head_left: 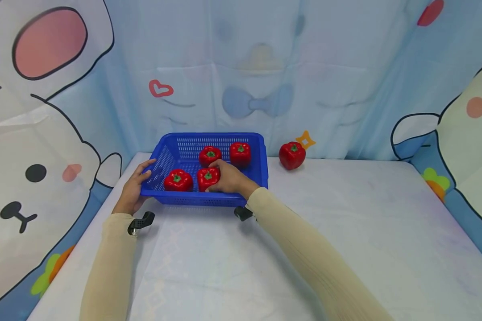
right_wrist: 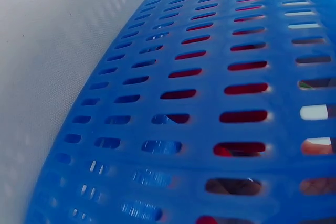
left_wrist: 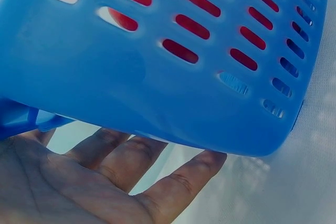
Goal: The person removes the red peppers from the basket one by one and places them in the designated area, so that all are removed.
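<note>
A blue plastic basket (head_left: pixel 209 199) with slotted walls stands on the table, and several red bell peppers lie in it. Its left end is held by my left hand (head_left: pixel 133 189), fingertips at the rim; the left wrist view shows those fingers (left_wrist: pixel 181 184) along the basket's edge. My right hand (head_left: pixel 232 180) reaches over the near wall and grips the front middle bell pepper (head_left: pixel 207 177) between thumb and fingers. Beside it sits another bell pepper (head_left: pixel 178 180); two more, one back middle (head_left: pixel 209 156) and one back right (head_left: pixel 240 154), lie behind. In the right wrist view, the slotted wall (right_wrist: pixel 205 103) mostly hides that hand.
One more red bell pepper (head_left: pixel 292 155) rests on the table, right of the basket near the back edge. A white cloth (head_left: pixel 345 223) covers the table. Printed blue curtains (head_left: pixel 329 53) with cartoon figures hang behind and at both sides.
</note>
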Tool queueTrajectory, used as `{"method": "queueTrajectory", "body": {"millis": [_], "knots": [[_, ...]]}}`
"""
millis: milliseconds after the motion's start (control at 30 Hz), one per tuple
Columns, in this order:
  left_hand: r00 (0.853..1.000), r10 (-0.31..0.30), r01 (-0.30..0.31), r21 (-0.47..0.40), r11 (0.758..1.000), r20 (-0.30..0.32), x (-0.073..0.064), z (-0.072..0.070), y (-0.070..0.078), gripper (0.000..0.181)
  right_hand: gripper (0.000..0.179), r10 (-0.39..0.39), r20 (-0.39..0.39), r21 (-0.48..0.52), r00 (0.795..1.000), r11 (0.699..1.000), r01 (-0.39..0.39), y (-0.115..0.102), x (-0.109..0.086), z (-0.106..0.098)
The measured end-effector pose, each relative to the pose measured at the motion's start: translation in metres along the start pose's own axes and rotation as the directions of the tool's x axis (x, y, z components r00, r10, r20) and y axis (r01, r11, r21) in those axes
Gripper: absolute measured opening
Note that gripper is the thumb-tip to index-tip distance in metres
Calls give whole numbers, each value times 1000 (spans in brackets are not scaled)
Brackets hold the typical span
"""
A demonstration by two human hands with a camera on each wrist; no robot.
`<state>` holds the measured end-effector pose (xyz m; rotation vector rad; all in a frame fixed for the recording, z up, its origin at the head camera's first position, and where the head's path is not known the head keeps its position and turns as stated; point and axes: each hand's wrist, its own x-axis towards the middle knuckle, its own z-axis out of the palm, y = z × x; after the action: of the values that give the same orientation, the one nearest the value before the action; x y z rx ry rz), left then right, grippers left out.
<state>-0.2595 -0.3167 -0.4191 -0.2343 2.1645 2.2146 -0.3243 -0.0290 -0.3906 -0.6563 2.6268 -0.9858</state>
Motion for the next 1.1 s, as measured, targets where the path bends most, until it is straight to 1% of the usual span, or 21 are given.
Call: {"method": "queueTrajectory", "body": {"millis": [133, 267, 400, 533, 667, 867, 1100], "knots": [[1000, 6, -6, -1, 1000, 6, 0, 0, 0, 44, 82, -13, -45, 39, 999, 999, 15, 0, -1, -1], [1000, 7, -7, -15, 1000, 11, 0, -2, 0, 44, 82, -26, -108, 89, 994, 995, 36, 0, -1, -2], [1000, 2, -2, -13, 1000, 7, -1, -3, 0, 43, 83, -28, -183, 139, 983, 989, 54, -2, -2, -3], [1000, 2, -2, -10, 1000, 6, -1, -3, -1, 43, 83, -26, -236, 170, 971, 983, 68, -3, -3, -4], [1000, 6, -5, -17, 1000, 11, -1, -3, -1, 43, 81, -26, -271, 192, 962, 978, 81, -4, -5, -6], [1000, 6, -6, -18, 1000, 14, 0, -1, -1, 44, 78, -51, -309, 234, 950, 964, 128, -5, -13, -11], [1000, 10, -9, -21, 1000, 25, 0, -1, 0, 44, 75, -62, -343, 242, 937, 958, 152, -2, -26, -24]]}}
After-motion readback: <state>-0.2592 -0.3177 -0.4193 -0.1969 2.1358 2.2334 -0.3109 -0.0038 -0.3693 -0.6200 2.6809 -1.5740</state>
